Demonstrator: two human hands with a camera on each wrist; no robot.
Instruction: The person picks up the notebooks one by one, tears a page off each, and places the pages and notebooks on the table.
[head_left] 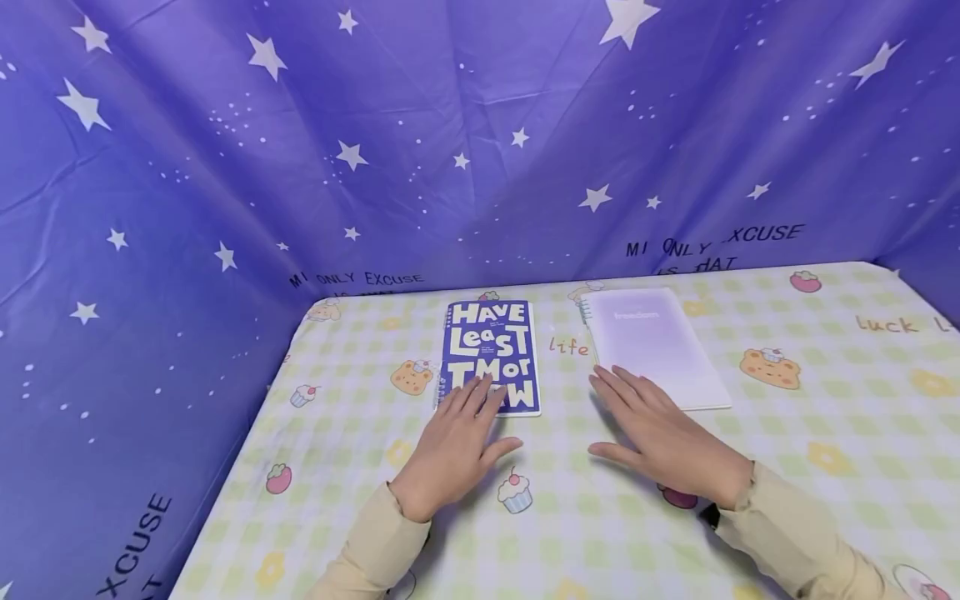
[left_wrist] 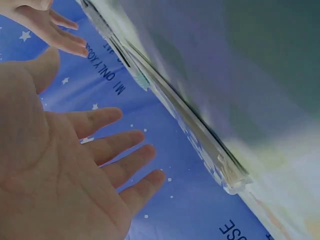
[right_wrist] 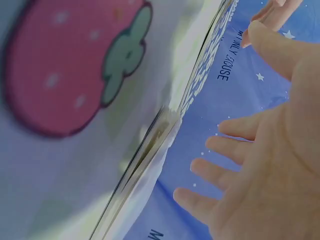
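A blue spiral notebook with large cream lettering lies on the table, its coil along the left side. To its right lies a pale lilac spiral notebook with a faint word near the top. My left hand hovers palm down before the blue notebook, fingers straight and partly covering its lower letters in the head view. In the left wrist view, the bare palm faces the camera and holds nothing. My right hand hovers by the lilac notebook's lower left corner, fingers extended. Its palm is bare too.
A checkered tablecloth printed with bears, cupcakes and strawberries covers the table. Behind and to the left hangs a purple-blue curtain with white stars and black lettering. A gap of tablecloth separates the two notebooks.
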